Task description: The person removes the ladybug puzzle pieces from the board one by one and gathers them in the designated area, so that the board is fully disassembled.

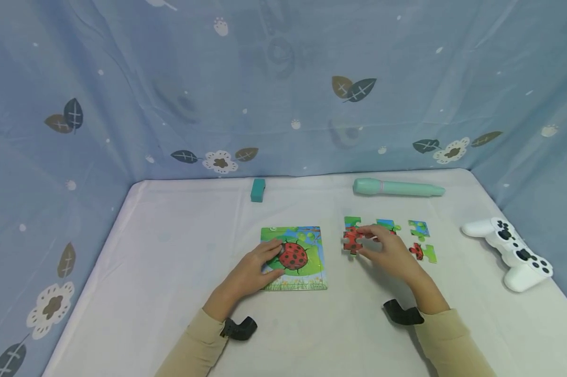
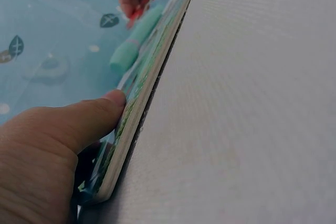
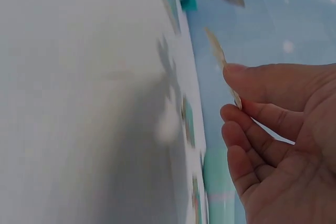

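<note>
A square ladybug puzzle board (image 1: pixel 314 267) lies flat, green with a red spotted ladybug in its middle. My left hand (image 1: pixel 255 268) rests over its left side; in the left wrist view the thumb (image 2: pixel 100 116) lies on its top near the wooden edge. To the right of the board, my right hand (image 1: pixel 389 255) pinches a red, black-spotted puzzle piece (image 1: pixel 352 242) between thumb and fingers. That piece appears edge-on, raised off the table, in the right wrist view. Loose puzzle pieces lie around this hand: a green one (image 1: pixel 352 221), a blue one (image 1: pixel 419 228) and a red-and-green one (image 1: pixel 424 253) among them.
Behind the pieces lies a mint-green tapered stick (image 1: pixel 401 188). A small teal block (image 1: pixel 258 190) sits near the table's back edge. On the right is a white game controller (image 1: pixel 514 254). Blue patterned cloth (image 1: pixel 283 94) borders the white table (image 1: pixel 184 235).
</note>
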`<state>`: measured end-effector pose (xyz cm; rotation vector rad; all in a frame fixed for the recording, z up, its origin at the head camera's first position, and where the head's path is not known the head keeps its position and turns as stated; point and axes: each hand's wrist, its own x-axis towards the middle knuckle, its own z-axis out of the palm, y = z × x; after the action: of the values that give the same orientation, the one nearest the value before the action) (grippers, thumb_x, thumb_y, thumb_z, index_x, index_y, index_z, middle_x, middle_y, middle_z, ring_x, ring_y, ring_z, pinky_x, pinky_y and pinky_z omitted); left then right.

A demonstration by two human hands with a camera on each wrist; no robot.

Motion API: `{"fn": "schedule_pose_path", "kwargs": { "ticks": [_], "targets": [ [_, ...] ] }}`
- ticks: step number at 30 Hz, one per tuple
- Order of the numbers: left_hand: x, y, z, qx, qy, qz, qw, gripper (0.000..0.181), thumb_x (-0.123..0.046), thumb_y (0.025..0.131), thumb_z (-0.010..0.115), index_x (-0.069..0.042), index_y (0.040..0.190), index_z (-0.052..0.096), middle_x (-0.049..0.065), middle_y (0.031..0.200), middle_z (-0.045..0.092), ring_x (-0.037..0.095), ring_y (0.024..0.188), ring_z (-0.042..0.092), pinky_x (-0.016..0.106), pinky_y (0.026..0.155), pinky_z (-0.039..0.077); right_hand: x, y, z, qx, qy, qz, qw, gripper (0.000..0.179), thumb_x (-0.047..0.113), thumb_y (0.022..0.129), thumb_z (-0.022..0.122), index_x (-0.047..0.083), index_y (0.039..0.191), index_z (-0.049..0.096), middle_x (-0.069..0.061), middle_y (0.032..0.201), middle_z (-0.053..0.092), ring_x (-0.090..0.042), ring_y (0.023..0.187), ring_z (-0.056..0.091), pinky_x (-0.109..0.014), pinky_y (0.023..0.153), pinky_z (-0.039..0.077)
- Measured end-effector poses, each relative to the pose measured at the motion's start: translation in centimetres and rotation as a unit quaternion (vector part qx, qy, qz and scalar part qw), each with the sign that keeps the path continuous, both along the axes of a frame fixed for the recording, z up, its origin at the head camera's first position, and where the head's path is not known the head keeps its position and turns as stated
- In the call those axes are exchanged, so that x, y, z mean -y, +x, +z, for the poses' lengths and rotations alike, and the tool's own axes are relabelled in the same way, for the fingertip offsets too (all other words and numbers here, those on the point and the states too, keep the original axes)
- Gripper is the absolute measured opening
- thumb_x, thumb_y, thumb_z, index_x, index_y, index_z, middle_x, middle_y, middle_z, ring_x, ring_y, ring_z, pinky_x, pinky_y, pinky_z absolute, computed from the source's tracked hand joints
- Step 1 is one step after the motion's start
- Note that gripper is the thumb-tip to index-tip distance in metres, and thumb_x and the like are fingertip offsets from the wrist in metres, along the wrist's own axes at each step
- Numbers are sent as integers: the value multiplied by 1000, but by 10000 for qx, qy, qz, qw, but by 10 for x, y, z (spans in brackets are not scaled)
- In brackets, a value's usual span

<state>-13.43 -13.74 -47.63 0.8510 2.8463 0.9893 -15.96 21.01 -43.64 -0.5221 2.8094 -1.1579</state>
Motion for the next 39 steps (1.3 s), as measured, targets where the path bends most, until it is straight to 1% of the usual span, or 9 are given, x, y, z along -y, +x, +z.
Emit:
{"fn": "schedule_pose_path", "kwargs": {
  "ticks": [5,7,12,14,18,21,26,34,39],
  "targets": [
    [1,0,-1,7,4,7,10000,61,-33,88,67,-1,137,49,12,147,42,35,137,35,46,112,34,-30,4,-4,-165,123,-201,9996,42,12,86,69,1,125,56,-17,122,59,-34,110,55,-49,93,47],
    [1,0,-1,6,7,11,10000,61,-33,88,67,-1,137,49,12,148,41,36,137,35,47,112,34,-40,5,-5,-155,209,-292,9992,43,13,86,70,1,125,56,-18,122,59,-34,111,54,-49,93,46],
    [1,0,-1,-12,17,2,10000,62,-33,87,68,-1,137,49,12,148,41,35,137,35,46,112,34,-59,9,-4,128,368,-434,9983,44,14,88,68,-1,127,54,-23,126,55,-38,116,50,-53,94,44],
    [1,0,-1,-43,43,-14,10000,62,-32,87,68,-1,137,49,13,147,42,36,137,36,46,112,35,-64,9,-4,218,417,-439,9979,44,13,88,67,0,127,53,-24,128,52,-39,115,50,-55,93,44],
    [0,-1,-1,-55,27,-12,10000,61,-32,87,68,1,136,50,14,146,43,36,136,36,46,112,34,-69,10,-4,301,480,-381,9977,46,14,87,68,-1,128,52,-25,130,49,-41,115,48,-58,91,43],
    [0,-1,0,-49,34,-18,10000,61,-32,88,68,1,136,50,14,146,43,36,136,37,46,112,34,-71,10,-5,213,467,-305,9982,45,13,87,68,-3,127,52,-26,129,49,-43,114,48,-59,90,43],
    [1,-1,2,-13,82,-10,10000,62,-32,87,69,2,135,50,14,146,43,36,137,36,47,112,33,-73,9,-8,28,531,-257,9983,42,11,87,68,-2,124,55,-25,126,50,-40,110,51,-56,88,44],
    [1,-1,3,18,86,-18,10000,61,-31,87,68,2,135,50,14,146,43,37,137,36,48,112,33,-76,8,-12,-115,634,-183,9978,41,7,85,68,-3,122,56,-26,125,50,-43,113,47,-59,89,42],
    [1,-1,1,14,55,-11,10000,61,-32,87,68,1,135,50,14,146,43,37,137,36,47,112,33,-76,8,-13,-179,571,-172,9981,41,7,84,69,-4,122,56,-26,124,50,-43,114,47,-60,89,41]
  ]
}}
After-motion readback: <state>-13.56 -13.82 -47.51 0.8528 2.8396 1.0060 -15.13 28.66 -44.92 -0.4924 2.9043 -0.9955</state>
